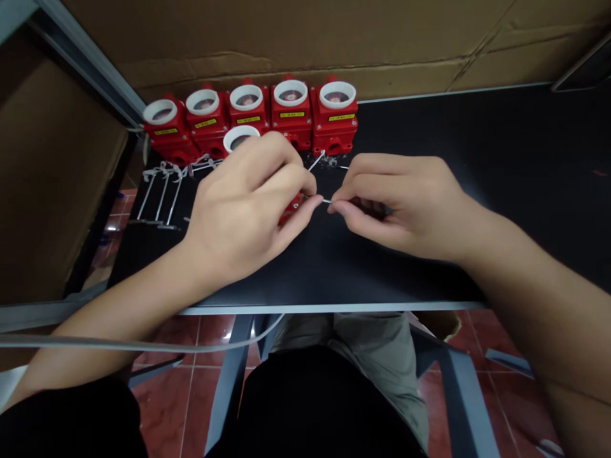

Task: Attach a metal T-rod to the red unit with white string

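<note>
Six red boxes (249,116), one partly behind left hand (251,203).

We list: slim held piece (327,201), silvery, metal-looking; red housings (334,131), smooth, glossy, plastic or painted metal, we cannot tell which; white rings (338,106), smooth plastic by look; rods (162,197), bright metal; worktop (477,140), smooth, low sheen; backing panel (382,38), matt creased cardboard; floor tiles (167,407), glossy; trousers (382,350), matt wrinkled cloth.

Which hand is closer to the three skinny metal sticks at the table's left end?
The left. The left hand is just to the right of the metal sticks, with a gap between; the right hand is farther right, beyond the left hand.
</note>
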A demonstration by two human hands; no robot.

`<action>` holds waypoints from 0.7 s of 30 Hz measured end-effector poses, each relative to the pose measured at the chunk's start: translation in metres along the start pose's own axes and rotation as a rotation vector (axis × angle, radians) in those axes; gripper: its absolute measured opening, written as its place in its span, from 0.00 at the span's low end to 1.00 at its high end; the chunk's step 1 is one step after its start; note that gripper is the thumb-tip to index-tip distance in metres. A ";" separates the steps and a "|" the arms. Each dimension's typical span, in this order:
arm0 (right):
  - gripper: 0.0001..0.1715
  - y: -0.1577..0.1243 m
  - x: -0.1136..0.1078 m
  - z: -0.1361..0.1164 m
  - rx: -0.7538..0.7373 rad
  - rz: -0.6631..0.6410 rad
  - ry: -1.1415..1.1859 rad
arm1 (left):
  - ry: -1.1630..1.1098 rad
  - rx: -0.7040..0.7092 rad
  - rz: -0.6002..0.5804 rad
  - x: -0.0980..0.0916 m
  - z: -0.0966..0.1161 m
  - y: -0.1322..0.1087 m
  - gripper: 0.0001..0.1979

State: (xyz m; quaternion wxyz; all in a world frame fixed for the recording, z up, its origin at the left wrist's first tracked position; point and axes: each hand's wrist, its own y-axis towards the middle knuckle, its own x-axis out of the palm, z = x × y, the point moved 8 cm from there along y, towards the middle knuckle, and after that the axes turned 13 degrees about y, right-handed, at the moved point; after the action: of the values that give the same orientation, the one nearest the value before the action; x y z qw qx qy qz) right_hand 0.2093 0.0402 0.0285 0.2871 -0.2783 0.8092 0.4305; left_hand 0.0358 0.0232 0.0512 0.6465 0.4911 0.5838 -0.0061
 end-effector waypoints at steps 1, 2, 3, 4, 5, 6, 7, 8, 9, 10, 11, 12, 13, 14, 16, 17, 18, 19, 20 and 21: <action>0.09 0.000 -0.001 0.002 0.023 -0.006 0.031 | 0.011 0.029 0.012 0.001 0.000 0.000 0.06; 0.09 0.001 -0.001 0.004 0.050 -0.016 0.067 | 0.019 0.071 0.032 0.002 0.000 -0.001 0.06; 0.09 0.002 -0.002 0.006 0.080 -0.029 0.107 | 0.027 0.121 0.055 0.002 0.001 -0.002 0.06; 0.10 0.003 -0.002 0.007 0.115 -0.044 0.152 | 0.037 0.174 0.069 0.003 0.003 -0.003 0.05; 0.10 0.004 -0.001 0.009 0.156 -0.059 0.196 | 0.048 0.216 0.075 0.003 0.004 -0.004 0.05; 0.10 0.004 -0.001 0.011 0.199 -0.072 0.241 | 0.067 0.242 0.069 0.004 0.005 -0.004 0.06; 0.10 0.004 -0.001 0.014 0.248 -0.084 0.286 | 0.087 0.257 0.063 0.004 0.006 -0.004 0.06; 0.10 0.004 0.000 0.016 0.300 -0.092 0.339 | 0.109 0.263 0.062 0.004 0.006 -0.004 0.07; 0.09 0.003 0.002 0.018 0.357 -0.103 0.397 | 0.129 0.271 0.066 0.003 0.008 -0.004 0.07; 0.09 0.001 0.004 0.021 0.419 -0.113 0.463 | 0.142 0.290 0.078 0.001 0.011 -0.004 0.08; 0.09 -0.002 0.007 0.024 0.483 -0.122 0.532 | 0.153 0.309 0.094 -0.002 0.014 -0.004 0.09; 0.08 -0.004 0.010 0.026 0.545 -0.131 0.599 | 0.163 0.321 0.102 -0.003 0.016 -0.004 0.10; 0.08 -0.007 0.013 0.028 0.600 -0.141 0.657 | 0.169 0.324 0.101 -0.004 0.018 -0.004 0.11; 0.08 -0.009 0.015 0.029 0.642 -0.153 0.701 | 0.169 0.312 0.084 -0.004 0.018 -0.004 0.13; 0.08 -0.012 0.018 0.029 0.688 -0.173 0.750 | 0.134 0.265 0.014 0.000 0.015 -0.003 0.15; 0.08 -0.012 0.019 0.029 0.696 -0.181 0.760 | 0.102 0.241 -0.026 0.002 0.014 -0.002 0.15; 0.09 -0.012 0.020 0.029 0.701 -0.187 0.763 | 0.065 0.230 -0.058 0.004 0.013 -0.002 0.15; 0.09 -0.011 0.020 0.028 0.701 -0.191 0.764 | 0.031 0.218 -0.079 0.005 0.013 -0.002 0.16; 0.10 -0.011 0.020 0.028 0.699 -0.193 0.763 | 0.001 0.209 -0.094 0.006 0.012 -0.002 0.16; 0.10 -0.011 0.020 0.028 0.697 -0.197 0.761 | -0.025 0.199 -0.099 0.007 0.012 -0.001 0.16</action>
State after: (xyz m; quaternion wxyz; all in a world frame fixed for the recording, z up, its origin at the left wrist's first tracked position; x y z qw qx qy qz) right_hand 0.2090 0.0546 -0.0043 0.0875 -0.3778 0.9214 -0.0250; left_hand 0.0460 0.0188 0.0432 0.6007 0.5235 0.5956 -0.1022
